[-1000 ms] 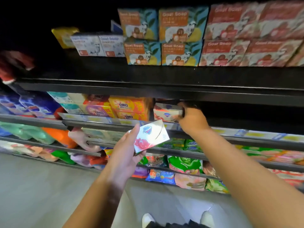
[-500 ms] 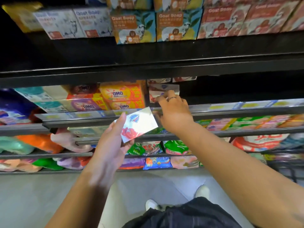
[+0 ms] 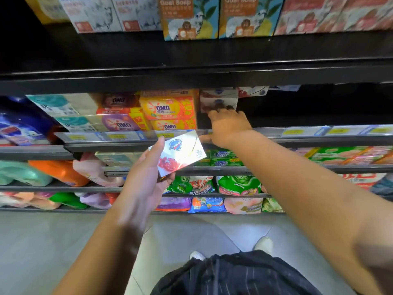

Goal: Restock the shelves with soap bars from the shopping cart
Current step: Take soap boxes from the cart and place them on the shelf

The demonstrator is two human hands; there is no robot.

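My left hand (image 3: 144,184) grips a white Safeguard soap box (image 3: 180,152) with a red fruit print, held in front of the shelf rail. My right hand (image 3: 228,126) reaches over the price rail into the middle shelf. Its straight fingertips touch the lower of two stacked white soap boxes (image 3: 219,101), and the thumb lies along the rail. More boxes of the same soap (image 3: 252,91) sit behind, to the right. The shopping cart is out of view.
Yellow OMO packs (image 3: 168,109) stand just left of the soap stack. To its right the shelf bay (image 3: 308,105) is dark. Goat Soap boxes (image 3: 189,18) fill the shelf above, and detergent bags (image 3: 238,185) the shelves below. My shoes stand on the grey floor (image 3: 42,241).
My right hand has pushed its soap box deeper onto the shelf stack and now only touches it with the fingertips. The view has tilted down. The left hand still holds its box.
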